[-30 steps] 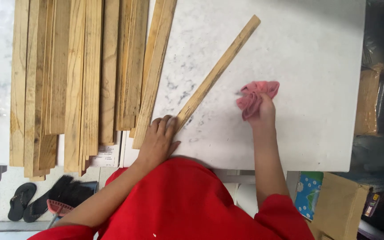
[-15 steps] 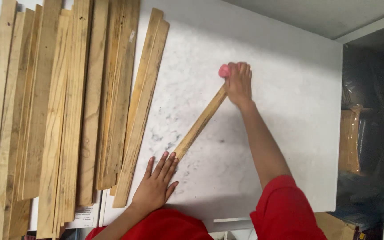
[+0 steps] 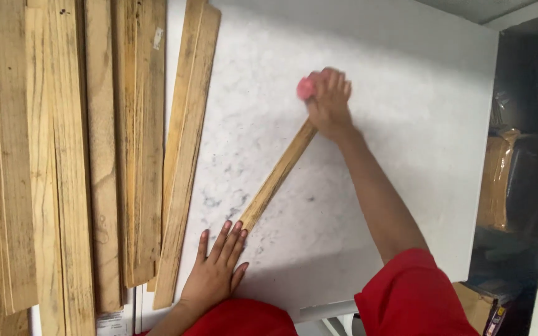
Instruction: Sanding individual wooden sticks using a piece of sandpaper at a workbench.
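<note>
Fingers of the left hand (image 3: 215, 274) lie flat and spread, pressing the near end of a wooden slat (image 3: 278, 177) on the white marble table (image 3: 406, 93). Right hand (image 3: 329, 99) is closed around a pink cloth (image 3: 306, 88) (on the far end). Stacked slats (image 3: 88, 155) lie beside.

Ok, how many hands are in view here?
2. The left hand lies flat on the table at the slat's near end; the right hand presses a pink cloth on its far end.
</note>
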